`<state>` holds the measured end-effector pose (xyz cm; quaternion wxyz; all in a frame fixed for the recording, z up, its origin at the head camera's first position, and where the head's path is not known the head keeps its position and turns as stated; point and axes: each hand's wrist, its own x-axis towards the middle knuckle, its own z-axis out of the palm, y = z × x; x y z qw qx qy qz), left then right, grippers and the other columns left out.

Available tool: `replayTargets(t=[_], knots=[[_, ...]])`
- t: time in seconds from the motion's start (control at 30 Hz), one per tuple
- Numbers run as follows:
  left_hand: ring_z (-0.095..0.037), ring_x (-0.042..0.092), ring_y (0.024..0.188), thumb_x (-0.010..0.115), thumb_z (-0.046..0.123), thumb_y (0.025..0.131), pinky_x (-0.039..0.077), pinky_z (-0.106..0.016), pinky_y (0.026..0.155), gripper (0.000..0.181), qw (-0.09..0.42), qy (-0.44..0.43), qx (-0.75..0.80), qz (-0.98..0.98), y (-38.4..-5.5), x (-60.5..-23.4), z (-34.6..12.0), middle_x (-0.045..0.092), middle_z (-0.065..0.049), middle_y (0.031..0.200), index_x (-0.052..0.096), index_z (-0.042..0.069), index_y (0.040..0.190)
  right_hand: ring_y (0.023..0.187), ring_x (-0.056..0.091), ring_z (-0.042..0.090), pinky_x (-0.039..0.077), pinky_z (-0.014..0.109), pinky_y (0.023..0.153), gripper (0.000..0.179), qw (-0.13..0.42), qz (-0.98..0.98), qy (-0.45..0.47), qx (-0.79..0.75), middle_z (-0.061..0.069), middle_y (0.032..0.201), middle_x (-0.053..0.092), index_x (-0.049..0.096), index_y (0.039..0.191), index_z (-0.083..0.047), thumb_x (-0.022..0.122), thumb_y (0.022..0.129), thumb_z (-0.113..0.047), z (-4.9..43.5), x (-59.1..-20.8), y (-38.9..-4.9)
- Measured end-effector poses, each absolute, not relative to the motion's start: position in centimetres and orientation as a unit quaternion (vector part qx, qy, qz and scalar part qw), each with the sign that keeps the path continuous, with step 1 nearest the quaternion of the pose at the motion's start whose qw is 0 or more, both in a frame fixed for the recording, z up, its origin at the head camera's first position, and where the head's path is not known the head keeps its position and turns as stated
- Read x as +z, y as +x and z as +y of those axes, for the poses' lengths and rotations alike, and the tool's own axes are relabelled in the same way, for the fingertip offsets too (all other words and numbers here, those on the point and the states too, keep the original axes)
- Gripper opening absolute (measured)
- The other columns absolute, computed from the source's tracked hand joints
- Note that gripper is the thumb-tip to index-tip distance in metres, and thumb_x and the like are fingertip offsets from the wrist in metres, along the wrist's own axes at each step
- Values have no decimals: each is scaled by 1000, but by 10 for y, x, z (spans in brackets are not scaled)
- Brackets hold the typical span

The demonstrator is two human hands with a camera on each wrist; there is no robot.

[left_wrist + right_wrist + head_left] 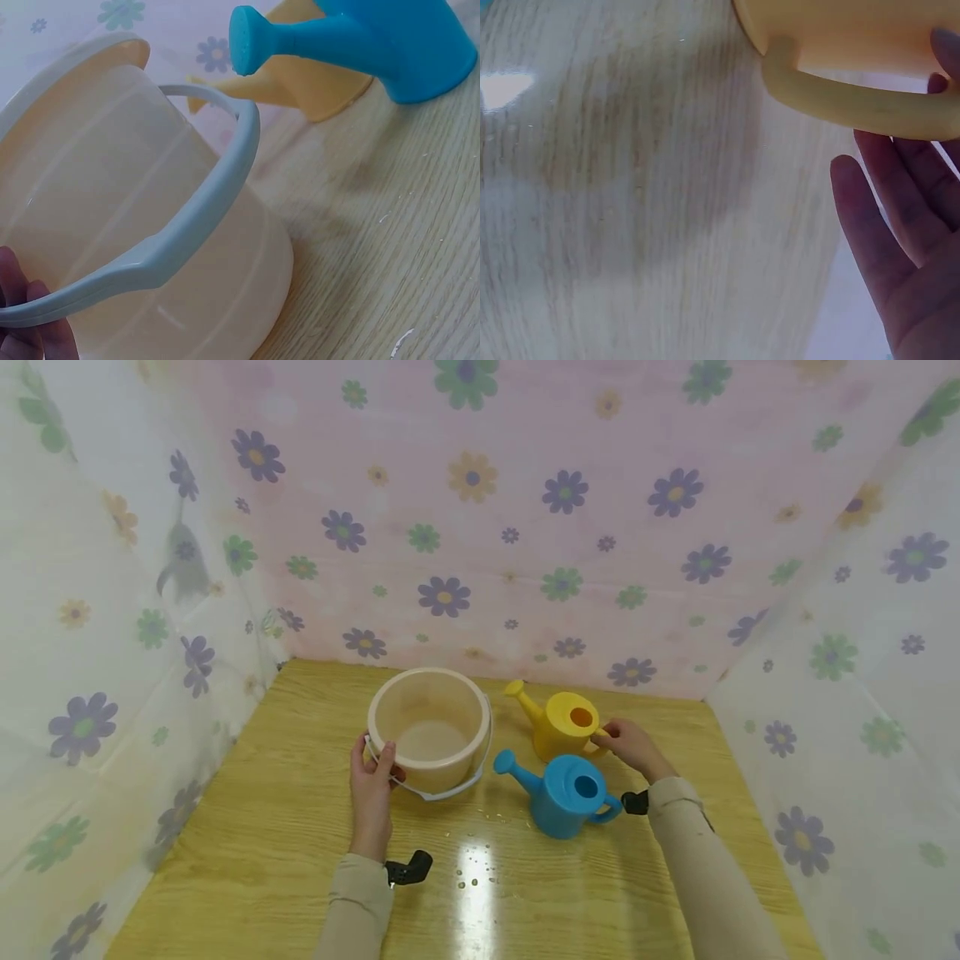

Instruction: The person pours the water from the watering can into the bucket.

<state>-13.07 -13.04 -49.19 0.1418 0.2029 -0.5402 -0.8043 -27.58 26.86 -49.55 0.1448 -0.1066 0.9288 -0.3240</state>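
- Left hand (372,793): fingers curled at the near left side of the cream bucket (450,774), gripping it by its pale handle (150,262); thumb lies up by the rim.
- Bucket: on the worktop (247,827), left of both watering cans, mouth facing up. Handle hangs down across its near side.
- Right hand (636,750): thumb and fingers pinch the handle of the yellow watering can (551,739). Right wrist view shows one finger extended clear below that handle.
- Yellow watering can: on the far part of the worktop, right of the bucket; spout points up and left.
- Blue watering can (558,810): nearer the person, in front of the yellow one; spout directed left toward the bucket, the two apart. Cannot tell whether the cans touch each other.
- Water drops (475,882): scattered on the worktop in front of the bucket, by a bright reflection.
- Beige sleeves (712,877) on both arms; a black device (408,868) at each wrist.
- Flower-printed sheeting (495,452) stands behind and on both sides.
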Motion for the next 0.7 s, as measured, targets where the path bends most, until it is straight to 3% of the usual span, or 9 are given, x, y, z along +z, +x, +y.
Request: replayTargets(t=[0.27, 0.5, 0.7], knots=[[-23, 54, 66, 57, 32, 87, 44, -35, 68, 58, 137, 202, -800, -549, -131, -492, -131, 55, -4, 79, 28, 22, 137, 91, 54, 29, 46, 45, 80, 30, 202, 887, -88, -405, 15, 99, 58, 55, 106, -2, 54, 89, -27, 271, -513, -277], [-21, 53, 63, 57, 28, 88, 44, -35, 67, 56, 141, 208, -801, -543, -132, -488, -131, 55, -5, 78, 29, 21, 136, 87, 54, 29, 47, 42, 80, 25, 278, 818, -91, -495, 17, 95, 54, 52, 105, 0, 50, 92, -21, 273, -520, -278], [-25, 53, 66, 57, 29, 88, 44, -36, 68, 55, 138, 210, -799, -546, -130, -487, -130, 55, -6, 78, 30, 22, 135, 87, 56, 30, 47, 41, 79, 24, 291, 795, -92, -524, 17, 96, 56, 53, 101, 2, 49, 92, -20, 275, -522, -273]])
